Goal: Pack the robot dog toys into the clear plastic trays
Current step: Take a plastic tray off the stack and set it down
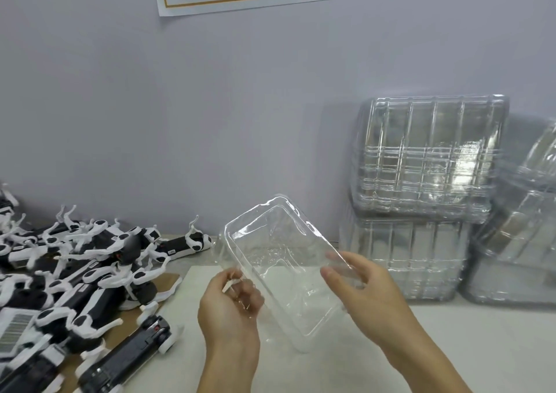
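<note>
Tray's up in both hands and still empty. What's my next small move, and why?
Probably lower the clear tray flat onto the white table. Both the left hand and right hand grip it, tilted in mid-air, so neither can reach the robot dog toys piled left.

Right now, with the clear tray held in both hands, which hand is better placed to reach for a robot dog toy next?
The left hand, probably. The pile of robot dog toys lies on the left, right beside it. The right hand grips the tray on the far side from the pile and could go on holding it.
</note>
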Demonstrator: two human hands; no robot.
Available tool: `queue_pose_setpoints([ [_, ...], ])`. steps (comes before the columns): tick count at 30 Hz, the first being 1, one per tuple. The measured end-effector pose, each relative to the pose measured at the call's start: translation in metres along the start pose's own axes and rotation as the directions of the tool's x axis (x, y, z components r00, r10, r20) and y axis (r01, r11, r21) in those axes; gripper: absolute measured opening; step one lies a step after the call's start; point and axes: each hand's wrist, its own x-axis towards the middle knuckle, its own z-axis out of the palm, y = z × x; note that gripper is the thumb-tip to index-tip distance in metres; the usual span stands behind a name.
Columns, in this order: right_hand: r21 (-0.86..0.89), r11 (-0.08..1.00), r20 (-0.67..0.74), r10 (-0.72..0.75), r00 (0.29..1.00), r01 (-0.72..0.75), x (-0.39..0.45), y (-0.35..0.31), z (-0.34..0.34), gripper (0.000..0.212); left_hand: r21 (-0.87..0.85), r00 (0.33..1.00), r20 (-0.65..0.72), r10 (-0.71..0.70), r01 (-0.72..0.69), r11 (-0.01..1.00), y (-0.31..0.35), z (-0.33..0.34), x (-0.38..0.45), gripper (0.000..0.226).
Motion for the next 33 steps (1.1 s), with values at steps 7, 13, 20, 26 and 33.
queue_pose_setpoints([
  [7, -0.158, 0.987, 0.005, -0.015, 1.0, 0.015, 0.003, 0.001, -0.021, 0.006, 0.401, 0.952, 0.045, 0.302, -0.294, 0.868, 0.007, -0.01, 0.007, 0.022],
  [13, -0.094, 0.985, 0.112, 0.156, 0.981, -0.146, 0.007, 0.011, -0.029, 0.031, 0.656, 0.867, 0.495, 0.065, -0.421, 0.627, 0.012, -0.021, 0.011, 0.033],
  [20, 0.055, 0.99, -0.106, 0.134, 0.985, -0.129, 0.007, 0.013, -0.011, 0.042, 0.72, 0.945, 0.237, 0.227, -0.327, 0.612, 0.0, -0.022, 0.015, 0.03],
  [26, -0.131, 0.985, -0.055, 0.109, 0.992, -0.116, 0.004, 0.009, -0.011, 0.034, 0.799, 0.951, 0.219, 0.219, -0.303, 0.519, 0.002, -0.022, 0.013, 0.027],
  [33, -0.458, 0.876, 0.077, 0.206, 0.976, -0.149, 0.005, 0.012, -0.042, 0.037, 0.906, 0.955, 0.29, -0.068, -0.251, 0.34, 0.009, -0.026, 0.01, 0.048],
])
